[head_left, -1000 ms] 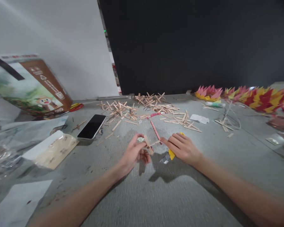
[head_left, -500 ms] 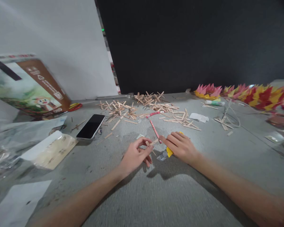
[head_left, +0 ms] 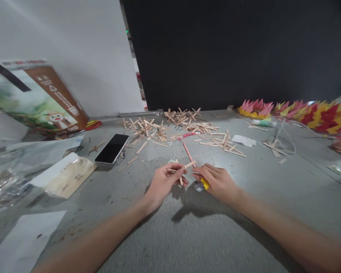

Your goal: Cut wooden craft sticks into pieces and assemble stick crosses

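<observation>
Now left fingers (head_left: 170, 166) grasp flat, crossed wooden sticks (head_left: 190, 164); right fingers (head_left: 208, 173), a yellow tool (head_left: 205, 184).

Single head-worn view, forward and down across the grey tabletop (head_left: 147, 242), hands (head_left: 162, 184) near, black panel (head_left: 233, 53) beyond.

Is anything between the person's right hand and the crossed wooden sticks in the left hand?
Nothing visible blocks the way from the right hand to the crossed wooden sticks. The near end of the pink striped rod is close by, on the far side; whether it touches either is unclear.
</observation>
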Tool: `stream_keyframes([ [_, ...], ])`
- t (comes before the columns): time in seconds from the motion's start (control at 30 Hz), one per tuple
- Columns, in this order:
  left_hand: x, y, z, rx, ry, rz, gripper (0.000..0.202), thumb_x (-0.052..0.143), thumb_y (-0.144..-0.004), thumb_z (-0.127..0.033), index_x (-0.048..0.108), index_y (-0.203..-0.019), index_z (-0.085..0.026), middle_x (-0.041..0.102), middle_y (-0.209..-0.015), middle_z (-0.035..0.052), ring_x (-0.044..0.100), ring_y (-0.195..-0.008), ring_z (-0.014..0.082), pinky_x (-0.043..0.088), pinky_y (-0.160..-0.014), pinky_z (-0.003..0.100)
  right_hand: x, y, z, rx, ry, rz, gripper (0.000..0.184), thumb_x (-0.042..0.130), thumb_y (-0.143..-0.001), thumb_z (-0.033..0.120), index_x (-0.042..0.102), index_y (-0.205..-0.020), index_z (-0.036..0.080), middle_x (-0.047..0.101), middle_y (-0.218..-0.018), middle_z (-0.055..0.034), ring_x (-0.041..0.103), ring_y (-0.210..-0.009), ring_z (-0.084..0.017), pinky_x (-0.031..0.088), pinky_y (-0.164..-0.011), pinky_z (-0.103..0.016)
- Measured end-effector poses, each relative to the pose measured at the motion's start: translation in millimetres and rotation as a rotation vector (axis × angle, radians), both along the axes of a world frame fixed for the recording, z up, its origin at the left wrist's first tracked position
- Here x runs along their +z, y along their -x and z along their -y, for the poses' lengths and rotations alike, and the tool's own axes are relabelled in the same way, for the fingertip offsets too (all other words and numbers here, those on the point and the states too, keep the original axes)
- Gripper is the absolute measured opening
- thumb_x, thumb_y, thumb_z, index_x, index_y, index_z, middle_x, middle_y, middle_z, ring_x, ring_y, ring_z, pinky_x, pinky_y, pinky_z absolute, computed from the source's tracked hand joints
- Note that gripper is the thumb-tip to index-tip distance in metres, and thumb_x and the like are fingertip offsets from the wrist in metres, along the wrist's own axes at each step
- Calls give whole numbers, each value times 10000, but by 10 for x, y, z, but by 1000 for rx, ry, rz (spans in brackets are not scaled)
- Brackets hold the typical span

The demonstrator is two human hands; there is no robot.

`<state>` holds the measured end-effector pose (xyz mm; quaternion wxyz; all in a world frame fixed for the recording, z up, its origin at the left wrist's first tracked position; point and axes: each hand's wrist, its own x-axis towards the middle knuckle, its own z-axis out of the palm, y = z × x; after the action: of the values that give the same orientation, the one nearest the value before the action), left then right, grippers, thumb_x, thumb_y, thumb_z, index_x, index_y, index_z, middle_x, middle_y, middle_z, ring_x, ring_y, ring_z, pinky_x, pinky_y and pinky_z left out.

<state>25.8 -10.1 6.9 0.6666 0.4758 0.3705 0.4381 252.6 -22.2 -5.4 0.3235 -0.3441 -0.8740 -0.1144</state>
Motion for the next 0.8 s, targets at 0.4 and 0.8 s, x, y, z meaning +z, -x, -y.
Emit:
stream_keyframes([
  [0.4, -77, -16, 4, 214, -135, -91, 318, 817, -843, -446, 742, -987, -172, 760, -778, 41, 712, -694, 175, 554, -718, 282, 104, 143, 78, -52, 326, 79, 296, 366, -1119, 290, 557, -1328, 205, 669, -1076, -111, 627, -1002, -272, 549, -809, -389],
  [0.8, -50, -61, 48, 182, -109, -49, 374, 829, -821, -491, 766, -992, -164, 706, -734, 27, 611, -588, 133, 486, -585, 252, 62, 117, 45, -38, 343, -48, 378, 410, -1101, 220, 539, -1454, 268, 643, -1077, -102, 622, -986, -257, 579, -857, -422],
])
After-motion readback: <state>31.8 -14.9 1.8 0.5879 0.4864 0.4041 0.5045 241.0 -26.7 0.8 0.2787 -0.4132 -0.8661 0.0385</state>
